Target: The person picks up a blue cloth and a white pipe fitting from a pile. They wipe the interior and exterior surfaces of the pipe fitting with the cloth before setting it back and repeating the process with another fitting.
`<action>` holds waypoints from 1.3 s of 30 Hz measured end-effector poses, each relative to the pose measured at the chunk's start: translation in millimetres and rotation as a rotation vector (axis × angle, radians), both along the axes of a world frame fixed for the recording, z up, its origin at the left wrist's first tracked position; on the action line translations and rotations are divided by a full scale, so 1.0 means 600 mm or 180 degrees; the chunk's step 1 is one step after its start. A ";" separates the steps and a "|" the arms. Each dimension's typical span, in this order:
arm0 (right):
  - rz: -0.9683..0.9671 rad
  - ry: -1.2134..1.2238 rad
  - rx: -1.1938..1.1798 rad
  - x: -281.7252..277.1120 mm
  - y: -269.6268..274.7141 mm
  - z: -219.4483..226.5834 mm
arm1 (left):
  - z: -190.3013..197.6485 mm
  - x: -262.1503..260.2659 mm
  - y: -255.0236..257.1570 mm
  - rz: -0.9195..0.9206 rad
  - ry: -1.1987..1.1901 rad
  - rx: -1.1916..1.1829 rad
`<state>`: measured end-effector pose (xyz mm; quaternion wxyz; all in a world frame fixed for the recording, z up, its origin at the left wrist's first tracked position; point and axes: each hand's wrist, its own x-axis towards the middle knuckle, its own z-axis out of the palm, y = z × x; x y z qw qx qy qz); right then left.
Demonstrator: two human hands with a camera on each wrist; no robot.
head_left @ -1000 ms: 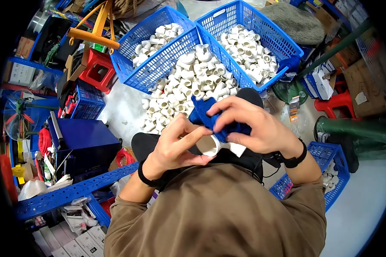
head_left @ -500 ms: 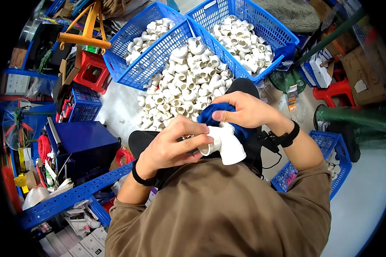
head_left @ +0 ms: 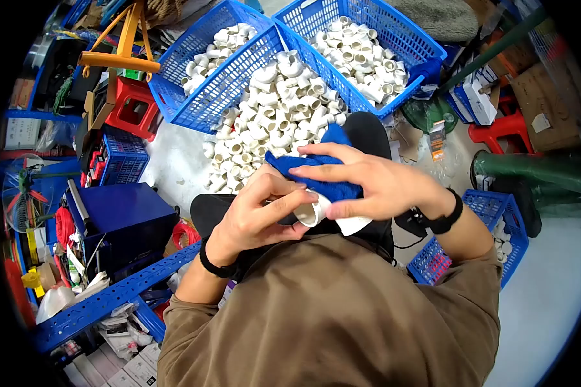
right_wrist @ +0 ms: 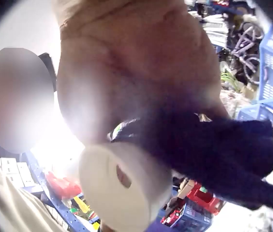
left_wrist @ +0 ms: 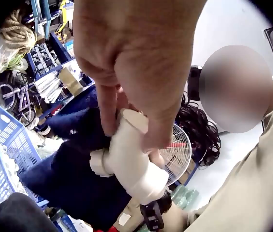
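Note:
Close to the person's body, a white pipe fitting (head_left: 311,211) with several openings is held at one end by the left hand (head_left: 252,216), thumb and fingers pinching its rim. The right hand (head_left: 384,187) lies over a dark blue cloth (head_left: 332,188) on the fitting's far side, fingers fairly straight and spread. In the left wrist view the fitting (left_wrist: 131,154) has a short side branch, with the cloth (left_wrist: 78,179) behind it. The right wrist view shows a wide opening of the fitting (right_wrist: 122,188) below the palm, the cloth (right_wrist: 209,150) hanging beside it.
A heap of white fittings (head_left: 271,113) lies on the floor beyond the knees. Behind it stand two blue crates (head_left: 229,77) with more fittings. A smaller blue crate (head_left: 426,258) is at the right, a dark blue box (head_left: 126,216) at the left.
The right hand has spread its fingers over the cloth, which now reaches further left. The fitting has turned in the hands, its wide end now partly covered. The left hand keeps its hold.

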<state>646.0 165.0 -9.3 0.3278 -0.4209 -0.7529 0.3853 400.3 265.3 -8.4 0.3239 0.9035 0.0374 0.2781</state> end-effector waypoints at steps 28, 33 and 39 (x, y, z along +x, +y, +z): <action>-0.1847 -0.1136 0.0755 -0.071 -0.032 -0.046 | -0.032 0.036 0.007 0.1297 0.0085 0.0154; -0.2463 -0.0049 0.0554 -0.062 -0.003 -0.071 | -0.034 0.036 0.010 0.1032 -0.0168 0.0366; -0.1920 0.2103 -0.1593 -0.047 0.027 -0.108 | -0.048 0.010 0.013 0.0854 -0.0340 0.0507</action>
